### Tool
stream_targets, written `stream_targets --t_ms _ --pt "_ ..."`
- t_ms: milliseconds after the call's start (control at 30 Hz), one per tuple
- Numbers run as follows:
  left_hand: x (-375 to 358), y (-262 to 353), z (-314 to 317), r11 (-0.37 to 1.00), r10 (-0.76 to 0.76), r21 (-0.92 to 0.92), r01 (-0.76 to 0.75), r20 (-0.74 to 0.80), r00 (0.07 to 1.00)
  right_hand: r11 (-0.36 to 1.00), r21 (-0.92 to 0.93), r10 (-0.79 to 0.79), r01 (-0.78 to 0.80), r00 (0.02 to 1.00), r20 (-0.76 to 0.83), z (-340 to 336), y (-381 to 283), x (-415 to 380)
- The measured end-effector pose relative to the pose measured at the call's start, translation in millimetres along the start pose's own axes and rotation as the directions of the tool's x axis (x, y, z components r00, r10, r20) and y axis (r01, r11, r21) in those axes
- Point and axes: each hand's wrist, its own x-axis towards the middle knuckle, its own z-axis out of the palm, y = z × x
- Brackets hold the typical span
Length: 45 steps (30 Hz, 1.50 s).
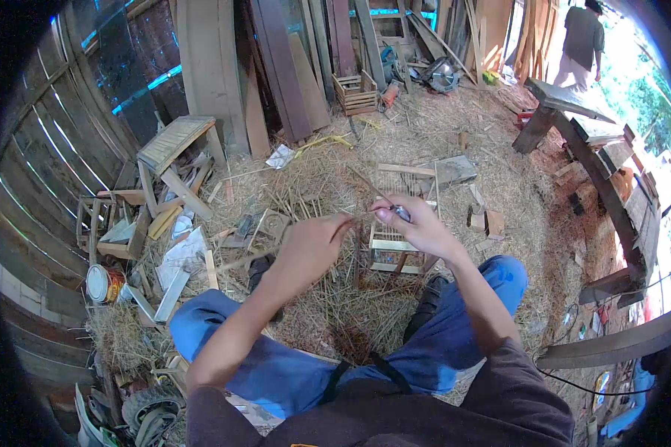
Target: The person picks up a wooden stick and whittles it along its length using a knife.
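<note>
Both of my hands are raised close together over the straw-covered floor, between my knees. My left hand is closed in a pinch, and a thin wooden strip sticks out behind it toward the lower left. Close by on the right, my right hand is curled around a small tool with a shiny metal part; its grip hides the rest. A thin brown stick reaches up and left from those fingers. Below the right hand stands a small slatted wooden frame.
To the left are a wooden stool, a paint can and offcuts. A slatted crate and a circular saw sit near leaning boards at the back. A long bench runs along the right, with a person beyond.
</note>
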Motion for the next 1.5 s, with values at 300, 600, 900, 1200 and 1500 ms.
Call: stream_targets --t_ms 300,600,900,1200,1500 --pt "-28 -13 -3 0.967 0.000 0.256 -0.008 0.030 1.000 1.000 -0.007 -0.008 0.008 0.993 -0.119 44 14 -18" --pt "-22 -11 8 0.983 -0.080 0.160 0.085 -0.036 0.996 0.995 -0.096 -0.059 0.033 0.960 -0.274 54 15 -14" --pt "-12 -3 22 0.949 -0.183 0.249 0.192 -0.057 0.981 0.989 -0.144 -0.044 -0.025 0.888 -0.458 69 23 -15" --pt "-10 -10 21 0.969 -0.115 0.202 0.140 -0.132 0.985 0.999 -0.024 0.017 -0.027 0.934 -0.356 65 33 -6" --pt "-19 -7 -10 0.997 0.047 0.070 -0.043 -0.065 0.997 0.835 0.528 0.094 -0.153 0.986 0.136 30 12 -15"
